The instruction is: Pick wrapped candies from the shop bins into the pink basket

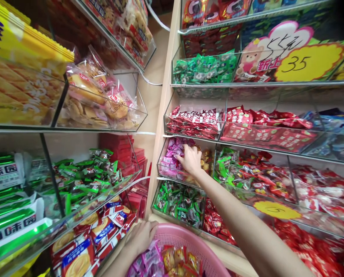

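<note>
My right hand (191, 158) reaches into a clear shelf bin, its thumb apart from its curved fingers, over purple-wrapped candies (172, 156). Golden-wrapped candies (207, 159) lie in the same bin, partly behind the hand. Low in front, my left hand (143, 235) is closed at the left rim of a pink plastic basket (186, 234); its fingertips are partly hidden. Inside the basket are purple-wrapped candies (150, 259) on the left and orange-gold wrapped pieces (179, 259) beside them.
Green-wrapped candies (179, 204) fill the bin below, and dark red packets (192, 122) the one above. A wooden post (157, 115) divides these from the left shelves with packaged cakes (102, 96). Clear panels front the bins. A yellow price tag (276, 210) hangs at right.
</note>
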`<state>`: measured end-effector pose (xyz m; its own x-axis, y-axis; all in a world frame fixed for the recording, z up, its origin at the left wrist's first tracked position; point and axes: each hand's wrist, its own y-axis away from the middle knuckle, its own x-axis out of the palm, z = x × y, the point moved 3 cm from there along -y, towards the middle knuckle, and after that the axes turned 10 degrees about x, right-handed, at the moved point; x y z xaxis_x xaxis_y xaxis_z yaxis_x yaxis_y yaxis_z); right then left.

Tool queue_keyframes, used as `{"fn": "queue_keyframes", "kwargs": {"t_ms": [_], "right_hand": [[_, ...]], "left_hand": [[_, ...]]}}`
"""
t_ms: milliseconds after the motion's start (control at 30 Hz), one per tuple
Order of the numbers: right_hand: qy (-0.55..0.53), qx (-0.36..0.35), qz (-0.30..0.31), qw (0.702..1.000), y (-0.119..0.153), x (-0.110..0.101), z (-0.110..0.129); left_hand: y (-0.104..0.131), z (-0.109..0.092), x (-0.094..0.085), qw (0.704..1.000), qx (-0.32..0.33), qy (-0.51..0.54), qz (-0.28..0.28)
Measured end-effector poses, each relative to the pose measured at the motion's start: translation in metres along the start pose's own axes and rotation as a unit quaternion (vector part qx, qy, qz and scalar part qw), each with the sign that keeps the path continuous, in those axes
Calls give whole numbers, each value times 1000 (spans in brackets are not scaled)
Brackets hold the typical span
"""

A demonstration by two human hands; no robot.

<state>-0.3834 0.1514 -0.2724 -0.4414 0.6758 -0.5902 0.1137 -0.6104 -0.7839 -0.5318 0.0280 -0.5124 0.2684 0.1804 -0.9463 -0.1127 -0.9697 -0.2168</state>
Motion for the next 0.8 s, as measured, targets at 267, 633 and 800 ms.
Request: {"fn": "queue_keyframes", "kwargs": {"t_ms": [267, 633, 800], "right_hand": [[0, -17, -6, 1000, 1, 7, -4], [-109, -52, -110, 987, 1, -5, -5], [-169, -65, -120, 976, 47, -28, 3]], "left_hand": [[2, -3, -3, 1000, 4, -2, -2], [0, -9, -6, 1000, 19, -8, 13], [0, -10, -9, 1000, 19, -12, 19]]}}
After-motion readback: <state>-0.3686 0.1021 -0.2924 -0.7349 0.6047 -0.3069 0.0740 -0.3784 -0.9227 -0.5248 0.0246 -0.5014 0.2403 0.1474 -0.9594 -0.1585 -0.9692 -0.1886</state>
